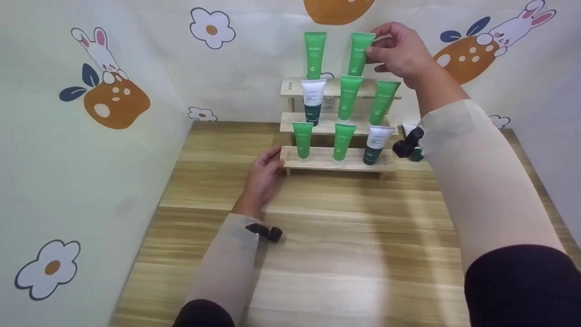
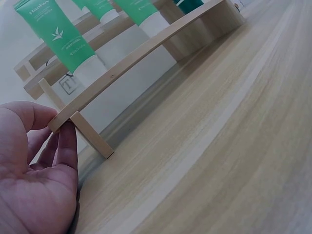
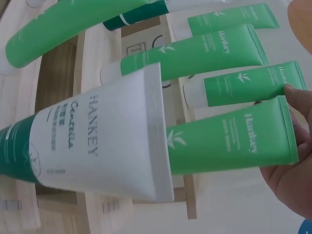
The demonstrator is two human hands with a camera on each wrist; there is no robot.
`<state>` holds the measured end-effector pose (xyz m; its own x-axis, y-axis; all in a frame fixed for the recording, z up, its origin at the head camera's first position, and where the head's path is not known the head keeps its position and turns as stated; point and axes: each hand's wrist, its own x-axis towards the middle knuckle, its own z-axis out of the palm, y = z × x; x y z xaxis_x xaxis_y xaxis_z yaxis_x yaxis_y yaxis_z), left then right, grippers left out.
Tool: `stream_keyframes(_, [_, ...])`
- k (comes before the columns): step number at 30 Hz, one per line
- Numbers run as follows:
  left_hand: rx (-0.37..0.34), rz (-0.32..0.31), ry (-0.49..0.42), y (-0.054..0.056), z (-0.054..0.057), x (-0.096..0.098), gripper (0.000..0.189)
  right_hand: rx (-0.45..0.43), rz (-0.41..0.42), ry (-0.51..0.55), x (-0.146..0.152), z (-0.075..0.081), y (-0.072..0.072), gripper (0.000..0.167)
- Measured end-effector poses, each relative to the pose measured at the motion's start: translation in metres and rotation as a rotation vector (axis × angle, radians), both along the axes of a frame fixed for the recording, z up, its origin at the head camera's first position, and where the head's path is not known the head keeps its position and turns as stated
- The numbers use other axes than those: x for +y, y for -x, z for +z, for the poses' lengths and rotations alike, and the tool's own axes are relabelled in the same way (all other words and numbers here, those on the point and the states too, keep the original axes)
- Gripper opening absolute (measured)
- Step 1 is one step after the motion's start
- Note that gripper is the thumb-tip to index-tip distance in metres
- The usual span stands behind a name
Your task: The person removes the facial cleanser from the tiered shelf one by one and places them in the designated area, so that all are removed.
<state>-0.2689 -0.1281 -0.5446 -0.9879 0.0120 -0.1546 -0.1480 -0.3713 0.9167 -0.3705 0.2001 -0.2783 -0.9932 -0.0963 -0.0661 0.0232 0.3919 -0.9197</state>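
My right hand [image 1: 401, 54] pinches the upper side of a green tube [image 1: 361, 50] on the top tier of a wooden rack [image 1: 290, 86]. In the right wrist view, the thumb is at the top edge of that green tube [image 3: 253, 83]. At the lower left, my left hand [image 1: 264, 177] grips the end of the bottom shelf; in the left wrist view, the thumb lies against the shelf end [image 2: 61, 119], with fingers beneath. Another green tube [image 1: 314, 54] stands on top. A white and dark green tube [image 1: 313, 100] stands left of two green ones on the middle tier.
On the bottom tier, two green tubes [image 1: 302, 141] stand beside a white and dark green tube [image 1: 378, 143]. Partly hidden behind the right wrist's black camera [image 1: 408, 141] is a white and dark green item [image 1: 416, 155]. A patterned backdrop [image 1: 245, 81] rises behind the wooden table [image 1: 218, 190].
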Motion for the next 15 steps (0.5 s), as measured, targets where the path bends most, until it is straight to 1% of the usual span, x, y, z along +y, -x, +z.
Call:
stream_keyframes(6, [0.021,-0.018,-0.011,0.0,0.001,0.001,0.052,0.022,-0.014,0.01,0.015,-0.005,-0.002,0.036])
stream_keyframes(10, [0.018,-0.011,-0.009,0.0,0.002,0.001,0.052,0.021,-0.044,0.084,0.029,-0.009,-0.007,0.036])
stream_keyframes(15, [0.007,0.0,-0.005,-0.001,0.002,0.001,0.051,0.023,-0.082,0.185,0.05,-0.016,-0.016,0.042])
